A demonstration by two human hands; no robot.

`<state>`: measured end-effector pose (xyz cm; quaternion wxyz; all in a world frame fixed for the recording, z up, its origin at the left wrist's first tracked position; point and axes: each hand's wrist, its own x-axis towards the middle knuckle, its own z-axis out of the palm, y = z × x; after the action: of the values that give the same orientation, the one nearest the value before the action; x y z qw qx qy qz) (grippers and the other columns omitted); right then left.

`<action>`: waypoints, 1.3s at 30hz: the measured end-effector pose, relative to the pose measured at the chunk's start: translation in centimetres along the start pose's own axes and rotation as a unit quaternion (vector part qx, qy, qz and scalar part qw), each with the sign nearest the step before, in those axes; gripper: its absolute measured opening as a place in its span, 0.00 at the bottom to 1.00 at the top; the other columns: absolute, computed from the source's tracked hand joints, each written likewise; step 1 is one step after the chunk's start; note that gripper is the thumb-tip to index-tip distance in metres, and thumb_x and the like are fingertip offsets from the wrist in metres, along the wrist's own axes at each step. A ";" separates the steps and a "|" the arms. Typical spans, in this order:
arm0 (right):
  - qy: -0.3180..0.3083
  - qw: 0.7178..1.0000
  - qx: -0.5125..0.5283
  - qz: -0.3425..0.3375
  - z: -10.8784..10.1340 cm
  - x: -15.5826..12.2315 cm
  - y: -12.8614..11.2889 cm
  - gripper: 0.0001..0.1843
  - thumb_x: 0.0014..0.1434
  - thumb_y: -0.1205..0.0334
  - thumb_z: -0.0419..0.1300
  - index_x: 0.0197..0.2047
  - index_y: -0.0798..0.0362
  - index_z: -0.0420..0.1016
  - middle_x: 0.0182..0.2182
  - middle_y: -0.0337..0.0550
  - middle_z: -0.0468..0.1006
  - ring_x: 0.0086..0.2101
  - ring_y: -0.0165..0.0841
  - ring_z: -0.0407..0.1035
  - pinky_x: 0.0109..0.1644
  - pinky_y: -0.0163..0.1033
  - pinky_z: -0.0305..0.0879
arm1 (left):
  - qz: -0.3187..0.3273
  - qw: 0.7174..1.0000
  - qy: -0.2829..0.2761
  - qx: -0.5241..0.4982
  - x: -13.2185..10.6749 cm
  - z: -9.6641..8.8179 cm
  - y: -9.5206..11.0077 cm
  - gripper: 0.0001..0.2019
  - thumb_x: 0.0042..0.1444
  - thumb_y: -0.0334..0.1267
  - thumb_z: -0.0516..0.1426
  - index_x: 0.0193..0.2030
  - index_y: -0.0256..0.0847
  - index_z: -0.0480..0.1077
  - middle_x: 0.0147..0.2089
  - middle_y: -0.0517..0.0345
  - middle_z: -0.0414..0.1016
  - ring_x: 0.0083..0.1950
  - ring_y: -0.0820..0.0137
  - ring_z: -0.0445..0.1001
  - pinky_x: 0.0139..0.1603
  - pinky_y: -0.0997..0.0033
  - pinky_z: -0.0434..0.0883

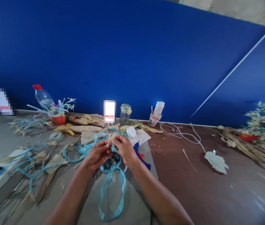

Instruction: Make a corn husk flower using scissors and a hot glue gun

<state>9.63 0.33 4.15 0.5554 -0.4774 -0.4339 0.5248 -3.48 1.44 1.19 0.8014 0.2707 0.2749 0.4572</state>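
My left hand [97, 153] and my right hand [124, 148] meet over the middle of the table, fingers pinched together. Between their fingertips stands a small bunch of pale dried husk strips [111, 137], pointing upward. Both hands are closed on it. Just below them lie black-handled scissors [112, 159] and a light blue ribbon [112, 190] that loops toward the near edge.
Husk-and-blue-wire flower stems [32, 156] are scattered at the left. At the back stand a plastic bottle [42, 97], an orange cup of flowers [58, 117], a glass jar [125, 114] and a paper cup [154, 118]. A white cable [181, 132] crosses the brown tabletop [205, 190]; dried flowers [254, 137] lie right.
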 end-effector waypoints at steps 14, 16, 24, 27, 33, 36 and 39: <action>-0.018 1.000 -0.003 0.024 0.1 -0.1 0.0 0.06 0.43 0.61 0.61 0.23 0.55 0.71 0.17 0.32 0.65 0.20 0.24 0.55 0.24 0.32 0.51 | 0.025 0.999 0.016 0.028 -0.2 0.7 0.4 0.11 0.38 0.29 0.69 0.27 0.32 0.72 0.23 0.59 0.71 0.22 0.80 0.66 0.25 0.81 0.66; -0.011 1.000 -0.005 0.021 0.1 -0.1 0.0 0.05 0.43 0.62 0.60 0.22 0.54 0.70 0.16 0.32 0.64 0.19 0.24 0.55 0.24 0.32 0.51 | 0.025 0.999 0.016 0.030 -0.3 0.8 0.4 0.11 0.38 0.29 0.69 0.27 0.31 0.72 0.23 0.59 0.71 0.22 0.80 0.66 0.25 0.81 0.66; -0.008 1.000 0.010 -0.009 0.2 -0.2 0.0 0.06 0.44 0.62 0.59 0.20 0.54 0.68 0.15 0.31 0.62 0.19 0.24 0.54 0.25 0.32 0.51 | 0.018 0.999 0.014 0.025 -0.3 1.0 0.5 0.11 0.37 0.29 0.69 0.28 0.30 0.73 0.24 0.59 0.71 0.21 0.81 0.66 0.25 0.82 0.67; -0.008 1.000 0.009 -0.006 0.2 -0.2 0.0 0.07 0.44 0.62 0.59 0.20 0.54 0.68 0.15 0.31 0.61 0.20 0.24 0.53 0.25 0.32 0.51 | 0.015 0.999 0.013 0.028 -0.3 1.0 0.6 0.12 0.36 0.30 0.70 0.27 0.29 0.73 0.24 0.58 0.71 0.21 0.81 0.66 0.24 0.82 0.67; -0.004 1.000 0.019 0.005 0.4 -0.3 0.2 0.06 0.43 0.61 0.60 0.21 0.54 0.69 0.15 0.30 0.62 0.19 0.23 0.53 0.24 0.31 0.51 | 0.014 0.998 0.021 0.058 -0.4 0.9 0.6 0.11 0.36 0.31 0.70 0.25 0.31 0.73 0.22 0.59 0.71 0.21 0.80 0.66 0.25 0.81 0.66; 0.003 1.000 0.024 0.010 0.4 -0.3 0.2 0.06 0.43 0.61 0.60 0.21 0.54 0.69 0.15 0.30 0.62 0.19 0.23 0.52 0.24 0.31 0.50 | 0.049 0.994 0.039 0.085 -0.3 0.9 0.4 0.12 0.36 0.33 0.70 0.24 0.32 0.72 0.22 0.60 0.70 0.22 0.79 0.66 0.24 0.81 0.65; 0.018 0.999 0.020 0.021 0.4 -0.3 0.2 0.07 0.42 0.60 0.60 0.20 0.54 0.69 0.14 0.29 0.61 0.18 0.23 0.51 0.23 0.31 0.48 | 0.098 0.984 0.080 0.128 -0.3 1.2 0.2 0.11 0.37 0.34 0.69 0.24 0.34 0.71 0.21 0.61 0.70 0.21 0.79 0.65 0.24 0.81 0.62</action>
<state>9.15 0.09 4.00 0.5616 -0.4845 -0.4035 0.5358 -2.88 1.06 2.27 0.6869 0.3592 0.3664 0.5147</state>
